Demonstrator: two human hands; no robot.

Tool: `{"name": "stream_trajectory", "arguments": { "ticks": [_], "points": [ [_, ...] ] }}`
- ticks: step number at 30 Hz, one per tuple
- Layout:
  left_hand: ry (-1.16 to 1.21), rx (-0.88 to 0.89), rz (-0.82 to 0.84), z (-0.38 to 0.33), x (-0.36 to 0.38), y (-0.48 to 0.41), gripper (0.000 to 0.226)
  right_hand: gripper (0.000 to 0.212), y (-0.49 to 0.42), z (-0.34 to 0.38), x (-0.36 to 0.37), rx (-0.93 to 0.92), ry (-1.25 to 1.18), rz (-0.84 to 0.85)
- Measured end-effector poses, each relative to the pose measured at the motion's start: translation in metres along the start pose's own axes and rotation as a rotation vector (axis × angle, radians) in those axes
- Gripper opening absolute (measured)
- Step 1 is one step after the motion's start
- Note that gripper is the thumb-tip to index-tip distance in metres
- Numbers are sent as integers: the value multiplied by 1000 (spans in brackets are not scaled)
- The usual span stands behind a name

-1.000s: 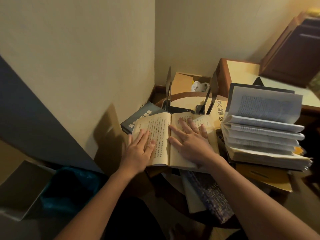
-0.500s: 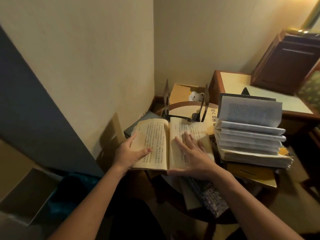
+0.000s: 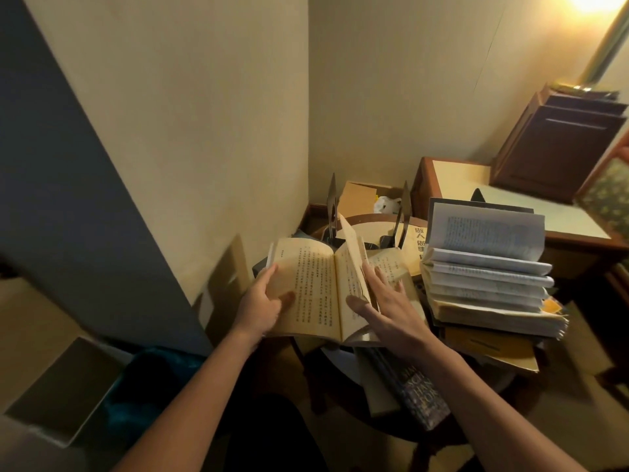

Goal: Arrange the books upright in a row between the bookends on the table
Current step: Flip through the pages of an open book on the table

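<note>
Dim corner, round table (image 3: 372, 220) crowded with books. Left hand (image 3: 262, 304) grips the open book (image 3: 306, 284) at its nine o'clock edge, thumb on the page. Right hand (image 3: 388, 301), fingers straight and unclenched, touches the raised right-hand pages. Two bookends (image 3: 332, 206) stand upright at the book's twelve o'clock. A stack of open books (image 3: 486, 284) sits at its three o'clock.

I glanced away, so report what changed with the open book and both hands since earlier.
The left hand, flat on the page before, now grips the left edge of the open book. The right hand has slid behind the right-hand pages and tips them up. The bookends and the stack of open books stayed put.
</note>
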State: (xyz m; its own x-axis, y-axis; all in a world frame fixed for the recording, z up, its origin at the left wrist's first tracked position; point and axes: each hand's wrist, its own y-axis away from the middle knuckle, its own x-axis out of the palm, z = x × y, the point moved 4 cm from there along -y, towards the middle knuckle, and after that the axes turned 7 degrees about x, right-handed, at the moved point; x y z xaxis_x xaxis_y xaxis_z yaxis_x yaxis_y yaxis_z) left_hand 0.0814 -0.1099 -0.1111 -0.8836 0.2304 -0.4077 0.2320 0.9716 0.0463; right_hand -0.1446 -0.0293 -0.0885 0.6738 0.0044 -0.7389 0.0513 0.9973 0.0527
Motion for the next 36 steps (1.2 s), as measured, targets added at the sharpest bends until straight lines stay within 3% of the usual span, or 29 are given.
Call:
{"name": "stream_trajectory", "arguments": {
  "ticks": [5, 10, 15, 20, 24, 27, 30, 36],
  "points": [
    [-3, 103, 14, -23, -3, -2, 57, 98, -4, 35, 6, -113, 315, 69],
    [245, 39, -86, -33, -2, 0, 45, 105, -16, 40, 23, -121, 611, 169],
    [185, 5, 26, -18, -5, -3, 60, 70, -30, 23, 25, -2, 477, 239],
    [160, -160, 173, 19, -2, -7, 105, 64, -56, 8, 32, 135, 482, 215],
    [-89, -201, 207, 32, 7, -3, 100, 68, -72, -4, 41, 146, 544, 174],
    [-448, 81, 194, 19, 24, -1, 72, 69, -82, -7, 43, 143, 570, 172],
    [-519, 243, 219, 8, 41, -8, 53, 68, -91, -9, 41, 164, 565, 184],
    [-710, 200, 279, 13, 64, -50, 52, 68, -94, -17, 47, 167, 606, 156]
  ]
}}
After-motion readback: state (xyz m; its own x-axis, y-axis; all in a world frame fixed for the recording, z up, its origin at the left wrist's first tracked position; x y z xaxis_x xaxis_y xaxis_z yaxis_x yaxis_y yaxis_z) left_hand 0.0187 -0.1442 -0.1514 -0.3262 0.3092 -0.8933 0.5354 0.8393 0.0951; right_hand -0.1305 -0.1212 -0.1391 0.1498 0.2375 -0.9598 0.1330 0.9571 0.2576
